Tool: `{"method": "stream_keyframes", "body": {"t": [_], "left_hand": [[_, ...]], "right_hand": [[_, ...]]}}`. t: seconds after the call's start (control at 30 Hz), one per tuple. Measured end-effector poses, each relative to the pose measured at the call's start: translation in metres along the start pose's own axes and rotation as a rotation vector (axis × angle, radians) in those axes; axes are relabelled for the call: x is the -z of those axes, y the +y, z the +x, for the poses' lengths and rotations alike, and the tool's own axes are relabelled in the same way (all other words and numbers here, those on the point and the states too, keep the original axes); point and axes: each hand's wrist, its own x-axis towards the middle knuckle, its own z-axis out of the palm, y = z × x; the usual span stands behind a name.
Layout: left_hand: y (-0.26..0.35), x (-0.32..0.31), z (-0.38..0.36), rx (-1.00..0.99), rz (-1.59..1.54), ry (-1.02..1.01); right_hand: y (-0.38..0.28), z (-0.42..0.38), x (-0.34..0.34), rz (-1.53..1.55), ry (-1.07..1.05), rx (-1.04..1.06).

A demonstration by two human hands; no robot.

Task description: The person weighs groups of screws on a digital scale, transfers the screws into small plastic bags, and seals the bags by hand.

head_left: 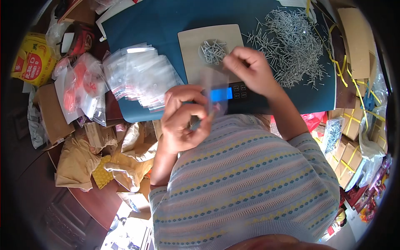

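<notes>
My left hand [183,118] is closed on a small clear plastic bag [217,83], which hangs blurred in front of the scale's lit display. My right hand [253,70] has its fingers curled together at the right edge of a small round dish [204,58]; what they hold, if anything, is hidden. Short metal nails or screws [214,51] lie in the dish. That dish rests on the beige platform of a digital scale [191,41]. A large loose pile of the same metal pieces [291,46] spreads to the right of the scale.
Overlapping stacks of clear zip bags [143,77] lie left of the scale on the dark blue mat [166,21]. Cardboard and paper packaging [77,162] crowds the lower left. Boxes with yellow straps [348,160] stand at right, beside a bag of small hardware [333,133].
</notes>
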Motion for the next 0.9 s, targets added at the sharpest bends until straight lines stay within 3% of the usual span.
{"method": "stream_keyframes", "body": {"t": [0.03,0.17,0.3,0.33,0.47,0.67,0.8,0.9], "left_hand": [[-0.002,0.006,0.0,0.012,0.017,-0.015],[-0.012,0.027,-0.007,0.064,0.171,-0.057],[-0.016,0.033,-0.01,0.081,0.239,-0.124],[-0.016,0.031,-0.009,0.098,0.206,-0.112],[-0.014,0.025,-0.02,0.287,0.08,-0.108],[-0.01,0.016,-0.015,0.26,0.109,-0.053],[-0.011,0.015,-0.007,0.323,0.067,-0.064],[-0.017,0.013,-0.002,0.315,0.107,-0.18]], "right_hand": [[0.014,0.003,0.008,-0.041,0.1,0.113],[0.03,0.006,0.06,-0.572,0.316,0.117],[0.037,0.008,0.081,-0.845,0.286,0.224],[0.037,0.011,0.077,-0.709,0.198,0.227],[0.034,0.017,0.031,-0.712,0.097,0.328],[0.057,0.026,-0.004,-0.707,0.073,0.393],[0.044,0.028,0.006,-0.066,-0.039,0.135],[0.024,0.028,0.013,0.189,-0.182,0.142]]}}
